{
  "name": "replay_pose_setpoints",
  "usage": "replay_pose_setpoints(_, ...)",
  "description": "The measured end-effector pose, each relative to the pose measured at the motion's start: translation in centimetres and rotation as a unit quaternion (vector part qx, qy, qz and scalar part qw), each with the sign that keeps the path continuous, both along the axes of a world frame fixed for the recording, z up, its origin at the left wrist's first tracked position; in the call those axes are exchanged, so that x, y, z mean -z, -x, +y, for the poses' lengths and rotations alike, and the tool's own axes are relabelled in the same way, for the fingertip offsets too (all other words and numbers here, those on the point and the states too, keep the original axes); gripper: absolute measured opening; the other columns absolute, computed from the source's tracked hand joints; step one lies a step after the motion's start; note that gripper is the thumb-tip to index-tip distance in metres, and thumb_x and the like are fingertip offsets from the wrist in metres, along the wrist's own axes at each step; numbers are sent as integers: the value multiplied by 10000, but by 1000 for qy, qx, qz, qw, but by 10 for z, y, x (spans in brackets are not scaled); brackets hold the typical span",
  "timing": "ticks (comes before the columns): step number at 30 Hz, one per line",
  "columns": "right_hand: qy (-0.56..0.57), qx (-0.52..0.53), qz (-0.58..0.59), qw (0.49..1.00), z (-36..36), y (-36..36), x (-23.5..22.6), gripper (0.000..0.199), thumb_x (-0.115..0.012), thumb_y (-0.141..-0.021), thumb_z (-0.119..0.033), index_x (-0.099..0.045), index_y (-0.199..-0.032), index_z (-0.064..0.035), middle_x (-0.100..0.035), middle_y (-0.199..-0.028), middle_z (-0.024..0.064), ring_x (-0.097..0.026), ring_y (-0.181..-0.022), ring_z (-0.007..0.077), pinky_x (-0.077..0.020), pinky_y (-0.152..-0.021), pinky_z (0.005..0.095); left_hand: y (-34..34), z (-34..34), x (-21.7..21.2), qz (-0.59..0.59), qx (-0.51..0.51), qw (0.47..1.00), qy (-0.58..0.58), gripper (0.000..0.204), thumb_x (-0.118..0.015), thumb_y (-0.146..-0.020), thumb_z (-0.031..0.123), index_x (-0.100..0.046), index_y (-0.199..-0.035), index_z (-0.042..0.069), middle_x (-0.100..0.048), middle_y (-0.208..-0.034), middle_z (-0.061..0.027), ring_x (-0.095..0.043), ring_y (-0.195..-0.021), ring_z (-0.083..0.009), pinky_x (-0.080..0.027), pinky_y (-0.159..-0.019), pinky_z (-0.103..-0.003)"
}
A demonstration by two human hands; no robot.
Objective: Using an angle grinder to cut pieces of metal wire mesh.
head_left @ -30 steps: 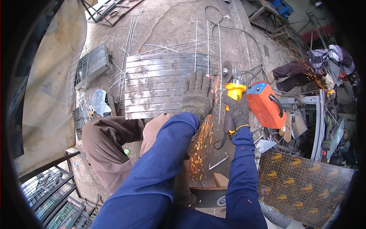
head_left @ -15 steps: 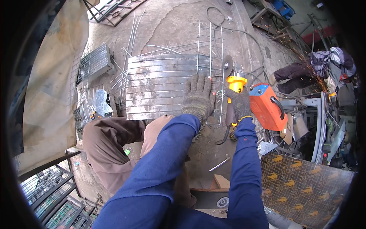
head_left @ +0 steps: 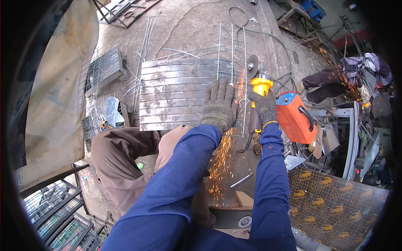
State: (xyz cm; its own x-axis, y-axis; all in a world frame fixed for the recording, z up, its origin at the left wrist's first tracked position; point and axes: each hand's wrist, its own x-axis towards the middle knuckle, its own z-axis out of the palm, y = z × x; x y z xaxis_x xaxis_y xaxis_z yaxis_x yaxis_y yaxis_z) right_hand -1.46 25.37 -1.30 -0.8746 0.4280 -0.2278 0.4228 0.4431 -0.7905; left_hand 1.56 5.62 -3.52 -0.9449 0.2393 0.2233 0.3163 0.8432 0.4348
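I see my left hand (head_left: 218, 105) pressing on the thin steel wire grid (head_left: 231, 79), which lies over the right edge of the ribbed grey metal sheet (head_left: 176, 94). Right of it, my right hand (head_left: 264, 108) holds the yellow angle grinder (head_left: 258, 81); the orange box-shaped welding machine (head_left: 295, 117) sits further right.

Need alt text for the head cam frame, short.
A gloved right hand runs a yellow angle grinder along wire rods on a ribbed metal sheet, throwing sparks, while the gloved left hand presses the rods down. An orange welding machine sits to the right.
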Motion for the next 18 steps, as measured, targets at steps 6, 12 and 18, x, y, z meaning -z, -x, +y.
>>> replay_pose_setpoints(6, 22, -15, 12, 1000, 8, 1, 7, 523, -895, -729, -246, -641, -1101, 19, -688, -888, 92, -673, -730, 191, -569, -656, 356, 1, 0, -2, -4, 5, 1000, 2, 625, -487, -1044, 385, -438, -1565, 45, -410, -1615, -192, -317, -1531, -375, -166, -1276, -546)
replay_pose_setpoints(12, 23, -10, -14, 1000, -3, -6, 6, 550, -893, -725, -276, -646, -1109, 29, -696, -896, 98, -681, -739, 195, -563, -652, 360, -1, -3, -6, 9, 0, 1000, 5, 619, -500, -1038, 369, -444, -1560, 41, -413, -1610, -200, -342, -1512, -384, -180, -1271, -545)
replay_pose_setpoints(18, 2, -23, -11, 1000, 11, 26, 5, 587, -912, -692, -330, -648, -1100, 0, -712, -849, 112, -699, -699, 217, -574, -636, 386, 0, -1, -2, -1, 3, 1000, -1, 625, -496, -1043, 380, -435, -1570, 51, -405, -1622, -194, -332, -1522, -383, -180, -1273, -545)
